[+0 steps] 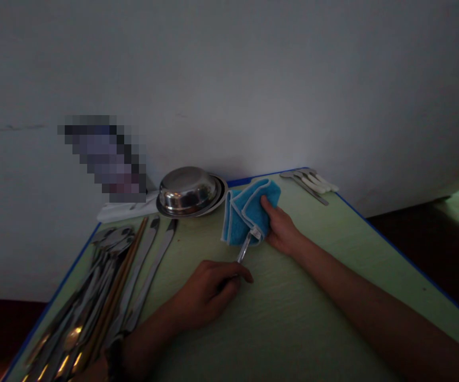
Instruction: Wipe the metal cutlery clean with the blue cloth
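My left hand (213,291) grips the lower end of a shiny metal utensil (245,248), holding it slanted above the table. The utensil's upper end is hidden in a blue cloth (253,212) with pale edging, so I cannot tell its kind. Around the cloth's right side closes my right hand (280,227), its thumb lying on the front of the fabric. Cloth and utensil meet near the small white label on the cloth.
On the left of the pale green table (293,318) lie several metal utensils (102,265), wooden chopsticks (123,276) and two table knives (155,268). Upturned metal bowls (189,188) stand near the wall. White-handled cutlery (312,183) lies back right. A blurred-out object (105,159) leans at back left.
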### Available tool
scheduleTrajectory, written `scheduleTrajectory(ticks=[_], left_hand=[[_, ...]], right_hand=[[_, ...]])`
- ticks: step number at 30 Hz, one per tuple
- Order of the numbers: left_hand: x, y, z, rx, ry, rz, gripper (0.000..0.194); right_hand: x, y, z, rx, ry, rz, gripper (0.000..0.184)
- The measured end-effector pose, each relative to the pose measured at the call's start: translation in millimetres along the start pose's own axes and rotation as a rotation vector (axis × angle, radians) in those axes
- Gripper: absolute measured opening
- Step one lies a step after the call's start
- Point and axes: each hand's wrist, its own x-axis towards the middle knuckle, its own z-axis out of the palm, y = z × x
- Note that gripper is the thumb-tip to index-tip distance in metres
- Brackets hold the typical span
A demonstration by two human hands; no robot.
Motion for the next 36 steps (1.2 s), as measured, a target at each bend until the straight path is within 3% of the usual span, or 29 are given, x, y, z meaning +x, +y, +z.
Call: scheduleTrajectory(ticks=[5,14,19,23,31,36], left_hand=[[0.2,-1.7,3.0,-0.001,0.025,-0.015,0.023],[1.3,-2.9,5.1,0.034,0.008,-0.063,0.022],[2.5,-1.0,3.7,0.030,0.026,-0.036,0.022],[3.0,-0.9,3.3,0.041,0.023,-0.032,0.021],[1.7,-1.6,4.3,0.011,-0.004,-0.035,0.022],[-1.3,0.1,1.5,-0.063,0.041,-0.096,0.019]], right_hand=[[-1.2,-0.1,-1.0,-0.043,-0.050,0.008,0.017],[-1.4,4.3,-2.1,-0.127,-0.116,-0.016,0.020],[-4.1,6.7,-4.0,-0.454,-0.129,-0.184,0.027],[-6.0,4.9,-4.3,-0.635,-0.121,-0.230,0.031],[-7.4,6.0,-2.0,-0.646,0.031,-0.312,0.038],[-1.2,5.8,-1.8,-0.324,0.126,-0.215,0.035]])
